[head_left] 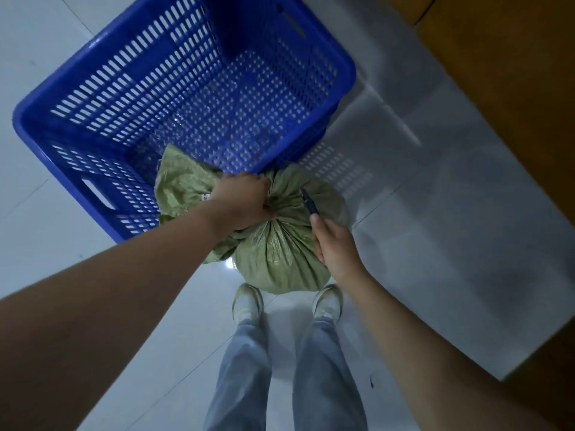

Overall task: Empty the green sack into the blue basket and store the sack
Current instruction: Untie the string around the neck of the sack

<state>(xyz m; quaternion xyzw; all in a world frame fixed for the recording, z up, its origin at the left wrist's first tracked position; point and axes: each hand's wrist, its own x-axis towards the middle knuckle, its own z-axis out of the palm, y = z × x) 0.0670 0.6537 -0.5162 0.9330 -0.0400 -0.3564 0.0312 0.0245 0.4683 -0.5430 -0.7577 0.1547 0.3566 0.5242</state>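
**Gripping a tied green sack beside a blue basket**

Standing on the pale tiled floor (435,213), the green sack (280,259) is sitting full and bunched at its neck, just in front of two light shoes (249,301) and touching the near corner of the blue basket (77,169). Left hand (242,202) is clenching the gathered neck. Right hand (334,247) is pinching a small dark tool (309,202) whose tip is lying against the sack. Loose sack cloth is draping over the basket rim.
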